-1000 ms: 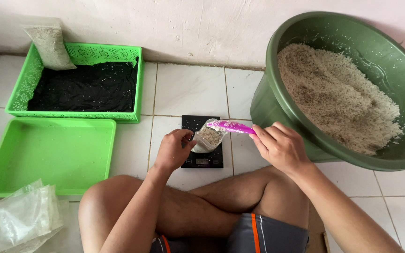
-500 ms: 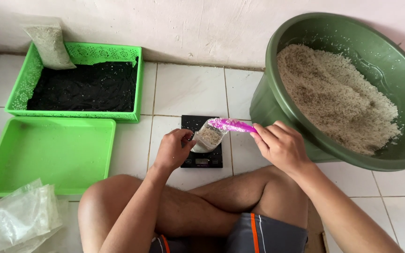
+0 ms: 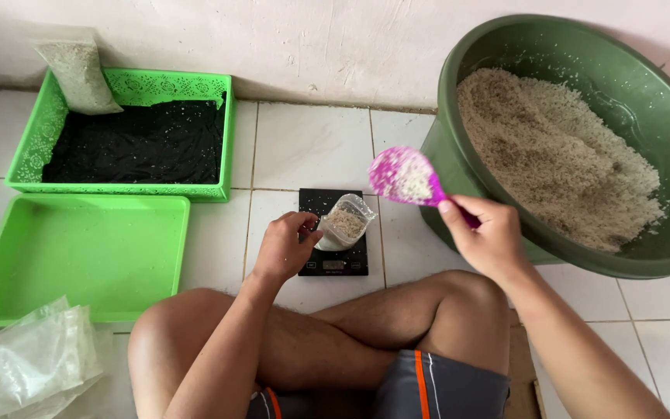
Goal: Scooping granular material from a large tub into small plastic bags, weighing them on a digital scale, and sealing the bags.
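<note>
Here, a small clear bag (image 3: pixel 344 223) partly filled with rice stands on a black kitchen scale (image 3: pixel 333 233) on the white tiled floor. The left hand (image 3: pixel 284 247) pinches the bag's rim, holding its mouth open and upright. The right hand (image 3: pixel 488 237) grips a pink scoop (image 3: pixel 406 177) of rice, lifted clear between the bag and a big green basin (image 3: pixel 583 140). Half a second earlier, the scoop was tipped at the bag's mouth.
</note>
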